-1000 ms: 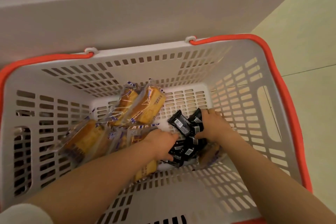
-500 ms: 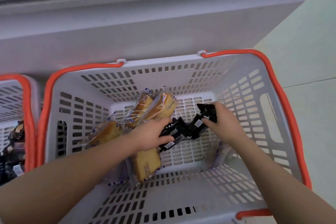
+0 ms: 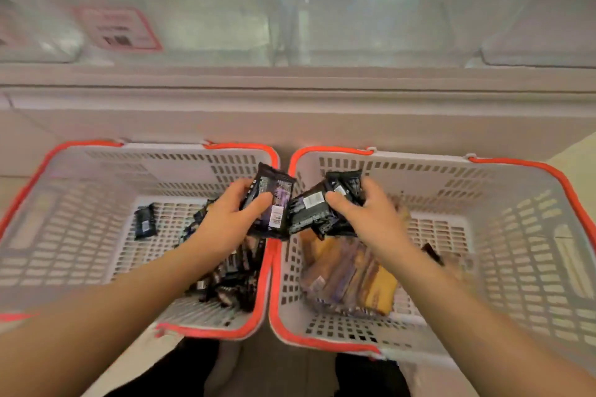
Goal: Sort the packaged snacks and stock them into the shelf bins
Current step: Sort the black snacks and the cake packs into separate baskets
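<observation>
Over adjoining basket rims (image 3: 272, 255): both hands (image 3: 230, 219) grip dark, blurred packets (image 3: 274, 203).

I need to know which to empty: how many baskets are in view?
2. The left basket holds black packets; the right basket, touching it, holds yellow cakes. None looks hidden.

Pink shelf label (image 3: 117, 28) too blurred to read, right basket (image 3: 529, 255) cut by frame edge, cakes (image 3: 348, 274) smeared by motion, both forearms cropped at the bottom.
</observation>
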{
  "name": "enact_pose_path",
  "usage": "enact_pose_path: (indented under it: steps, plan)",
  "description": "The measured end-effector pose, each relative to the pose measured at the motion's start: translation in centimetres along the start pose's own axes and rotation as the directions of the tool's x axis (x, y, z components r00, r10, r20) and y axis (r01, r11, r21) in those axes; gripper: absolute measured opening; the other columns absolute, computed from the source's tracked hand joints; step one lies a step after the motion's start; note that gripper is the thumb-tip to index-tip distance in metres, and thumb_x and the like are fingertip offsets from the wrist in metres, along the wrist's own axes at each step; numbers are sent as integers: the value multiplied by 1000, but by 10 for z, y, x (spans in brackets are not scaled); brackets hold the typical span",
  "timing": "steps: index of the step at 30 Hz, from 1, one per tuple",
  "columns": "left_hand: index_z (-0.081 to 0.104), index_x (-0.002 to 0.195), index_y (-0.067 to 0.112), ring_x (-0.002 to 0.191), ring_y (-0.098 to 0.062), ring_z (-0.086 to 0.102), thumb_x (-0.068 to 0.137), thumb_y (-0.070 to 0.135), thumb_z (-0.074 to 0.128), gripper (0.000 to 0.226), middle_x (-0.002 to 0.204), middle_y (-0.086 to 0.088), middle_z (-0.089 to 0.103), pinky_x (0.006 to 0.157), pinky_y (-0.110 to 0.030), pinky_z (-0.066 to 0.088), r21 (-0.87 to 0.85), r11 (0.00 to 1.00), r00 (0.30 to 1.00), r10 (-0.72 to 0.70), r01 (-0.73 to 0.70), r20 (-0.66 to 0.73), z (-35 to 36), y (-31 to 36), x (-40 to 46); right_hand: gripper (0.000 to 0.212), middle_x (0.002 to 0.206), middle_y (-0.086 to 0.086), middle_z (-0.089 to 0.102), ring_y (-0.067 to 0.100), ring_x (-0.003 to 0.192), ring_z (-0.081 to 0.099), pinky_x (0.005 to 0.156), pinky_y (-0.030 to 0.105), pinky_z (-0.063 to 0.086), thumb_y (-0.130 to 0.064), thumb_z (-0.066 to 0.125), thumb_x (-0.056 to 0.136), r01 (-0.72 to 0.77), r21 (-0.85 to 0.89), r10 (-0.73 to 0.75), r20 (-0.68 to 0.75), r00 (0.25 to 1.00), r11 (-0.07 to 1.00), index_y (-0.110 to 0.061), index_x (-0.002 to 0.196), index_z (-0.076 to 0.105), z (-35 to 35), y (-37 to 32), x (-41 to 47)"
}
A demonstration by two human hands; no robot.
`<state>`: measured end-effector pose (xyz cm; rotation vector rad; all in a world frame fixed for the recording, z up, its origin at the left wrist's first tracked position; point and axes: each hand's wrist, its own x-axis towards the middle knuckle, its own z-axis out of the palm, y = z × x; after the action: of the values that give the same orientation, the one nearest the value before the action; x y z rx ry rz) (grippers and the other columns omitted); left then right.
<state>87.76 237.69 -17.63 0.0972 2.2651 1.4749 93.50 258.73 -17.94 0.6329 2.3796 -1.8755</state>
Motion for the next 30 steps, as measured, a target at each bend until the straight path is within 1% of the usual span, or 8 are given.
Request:
enact_pose_path:
  steps: [5,9,11,14,19,23,27,30]
  plan:
    - [55,113,21,106,-22,60,89,38,57,29,118,-4,63,99,-46,43,-10,973,948,-226,230,-226,-94,-53,-42,41,98,-7,57,13,89,54,63,24,36,-40,65,83,197,-302,-126,239,963,933,-15,113,52,115,-38,0]
    - [38,136,12,114,-24,51,89,45,54,60,129,-2,51,94,-35,39,86,919,881,-337,384,-333,-119,-84,-62,51,109,12,56,30,101,55,69,29,38,-39,60,87,239,-634,50,403,914,736,-3,121,46,177,-25,-2]
    - [29,142,10,124,-28,45,90,45,53,67,141,-9,43,101,-38,38,102,922,878,-316,374,-359,-119,-93,-64,45,113,15,58,30,101,56,76,32,43,-33,56,91,217,-634,74,399,914,742,-2,122,46,186,-20,-1]
    - [30,140,9,120,-20,47,92,35,54,60,140,-10,44,97,-32,37,195,939,921,-210,283,-327,-109,-100,-60,31,111,9,61,20,93,56,79,29,44,-24,53,93,220,-560,-20,341,940,799,-8,118,52,177,-23,-2]
    - [43,134,7,124,-22,44,91,23,54,47,134,-10,45,102,-27,32,561,820,981,-184,117,65,-85,-112,-51,21,102,-4,56,12,88,54,77,23,39,-8,44,93,337,-555,-227,259,939,761,-14,104,60,134,-12,-11]
    - [52,125,14,120,-17,44,92,21,47,35,126,-2,47,97,-26,36,609,781,987,54,-138,154,-61,-89,-42,18,97,-6,50,9,83,49,72,22,35,-5,47,92,256,-588,-246,99,964,767,-11,100,61,82,19,-16]
    - [61,109,11,101,-18,52,90,15,49,23,107,-4,55,84,-26,40,535,632,826,390,-561,406,-21,-38,-36,13,91,-1,58,11,71,50,56,20,31,-6,49,92,10,-635,-43,-37,998,773,-14,94,60,18,66,-21]
    - [63,104,9,96,-22,53,89,13,48,22,104,-7,57,78,-29,40,464,477,662,454,-746,597,19,-11,-20,10,93,13,65,29,81,58,66,32,39,-4,54,87,-224,-637,129,-193,973,738,-7,91,63,-27,98,-25]
